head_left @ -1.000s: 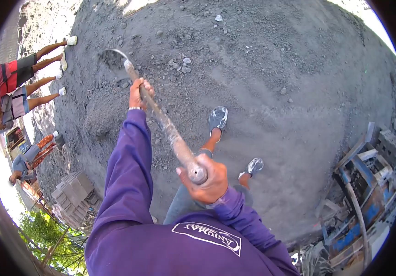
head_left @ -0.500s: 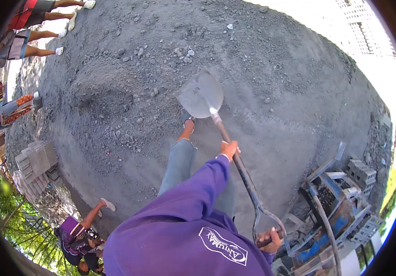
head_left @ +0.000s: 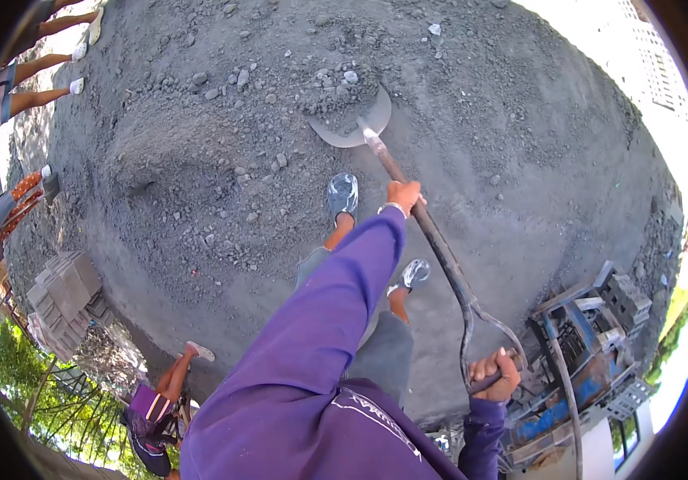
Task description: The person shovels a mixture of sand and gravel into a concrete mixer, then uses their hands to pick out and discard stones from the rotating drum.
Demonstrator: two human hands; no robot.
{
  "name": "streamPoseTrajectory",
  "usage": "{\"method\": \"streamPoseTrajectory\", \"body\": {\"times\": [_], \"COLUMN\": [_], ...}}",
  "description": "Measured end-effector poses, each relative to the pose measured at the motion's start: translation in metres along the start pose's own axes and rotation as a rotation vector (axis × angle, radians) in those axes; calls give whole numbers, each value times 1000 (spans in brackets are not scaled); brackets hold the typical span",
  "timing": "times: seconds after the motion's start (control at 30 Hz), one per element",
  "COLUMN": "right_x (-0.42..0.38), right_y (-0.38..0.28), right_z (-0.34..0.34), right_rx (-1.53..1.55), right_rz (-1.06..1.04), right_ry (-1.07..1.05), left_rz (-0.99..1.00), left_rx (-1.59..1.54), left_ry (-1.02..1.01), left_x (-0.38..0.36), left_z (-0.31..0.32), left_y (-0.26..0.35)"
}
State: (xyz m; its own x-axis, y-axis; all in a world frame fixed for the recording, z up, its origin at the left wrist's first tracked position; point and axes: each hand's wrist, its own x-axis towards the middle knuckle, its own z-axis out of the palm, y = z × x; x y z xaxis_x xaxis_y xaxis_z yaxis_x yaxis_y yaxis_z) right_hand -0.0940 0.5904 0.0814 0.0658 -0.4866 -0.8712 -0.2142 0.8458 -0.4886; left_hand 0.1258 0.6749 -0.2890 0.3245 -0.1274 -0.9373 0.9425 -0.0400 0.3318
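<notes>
A long shovel (head_left: 449,264) slants across the middle of the view, with a rounded metal blade and a worn dark shaft. My left hand (head_left: 404,197) is closed round the shaft, below the blade's socket. At the shaft's end, my right hand (head_left: 497,374) grips the crossbar of the D-shaped handle. The front of the blade (head_left: 348,138) is covered by grey gravel (head_left: 340,92); only its rear edge and sides show. My two feet, in grey patterned shoes, stand on the dusty ground just behind the blade.
A mound of sand and gravel (head_left: 176,144) lies left of the shovel. Hollow blocks and a rusty metal frame (head_left: 572,376) are stacked at right. Paving blocks (head_left: 64,300) are piled at left. Several other people stand along the left side.
The shovel blade has moved forward and into the gravel, where before it was bare above the ground. Both hands kept their grip, and a second foot has come into view.
</notes>
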Motion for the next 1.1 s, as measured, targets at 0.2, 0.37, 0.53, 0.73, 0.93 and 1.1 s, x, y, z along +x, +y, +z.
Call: {"method": "streamPoseTrajectory", "body": {"times": [0.2,0.37,0.53,0.73,0.93,1.1], "right_x": [-21,-68,-56,-92,-155,-171], "right_y": [58,74,68,70,46,-8], "right_z": [37,21,-51,-180,-300,-269], "right_rx": [15,-439,-750,-357,-26,-156], "right_rz": [-164,-367,-1110,-221,-168,-201], "right_ry": [33,-206,-876,-200,296,327], "left_rz": [72,34,263,92,-322,-418], "left_rx": [-62,-453,-547,-438,-295,-327], "left_ry": [3,-168,-159,38,-9,-63], "left_x": [2,-53,-165,-190,-203,-203], "left_z": [-48,-113,-176,-117,43,79], "left_y": [27,53,53,-51,-225,-246]}}
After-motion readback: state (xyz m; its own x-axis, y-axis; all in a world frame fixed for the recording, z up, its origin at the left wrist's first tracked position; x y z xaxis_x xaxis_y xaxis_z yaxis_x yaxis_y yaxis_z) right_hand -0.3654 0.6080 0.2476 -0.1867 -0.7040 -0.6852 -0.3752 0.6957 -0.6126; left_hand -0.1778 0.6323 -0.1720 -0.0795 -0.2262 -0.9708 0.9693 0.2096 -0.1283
